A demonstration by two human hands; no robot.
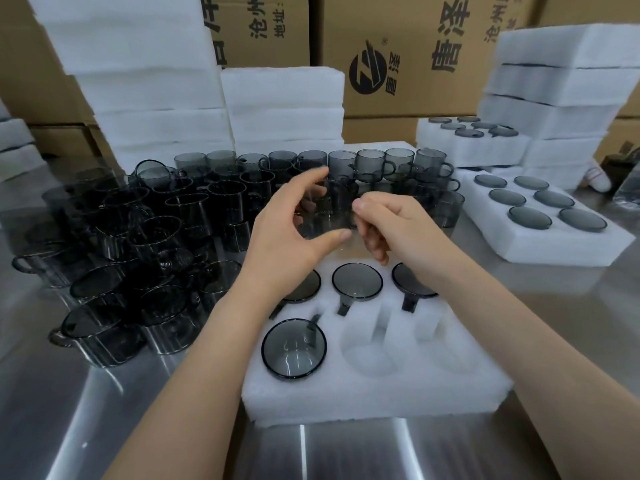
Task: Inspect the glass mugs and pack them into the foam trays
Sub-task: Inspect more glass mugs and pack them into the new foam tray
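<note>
mug (327,211): held up above tray, betw both hands
L hand (287,230): thumb + fingers clamped on mug body
R hand (398,225): fingers pinch mug's right side
tray (374,389): 4 mugs in, 2 near slots free

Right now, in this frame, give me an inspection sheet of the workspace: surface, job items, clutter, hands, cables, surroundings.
Surface: steel table, reflective.
Job's things: near foam tray holds four mugs, with two near-row pockets empty; held mug raised above it; loose mugs crowd the left and far side.
Clutter: filled tray of six mugs at right; another filled tray behind it.
Grippers: left hand and right hand both grip the held mug.
Cables: nothing seen.
Surroundings: foam stacks and cardboard boxes behind.
</note>
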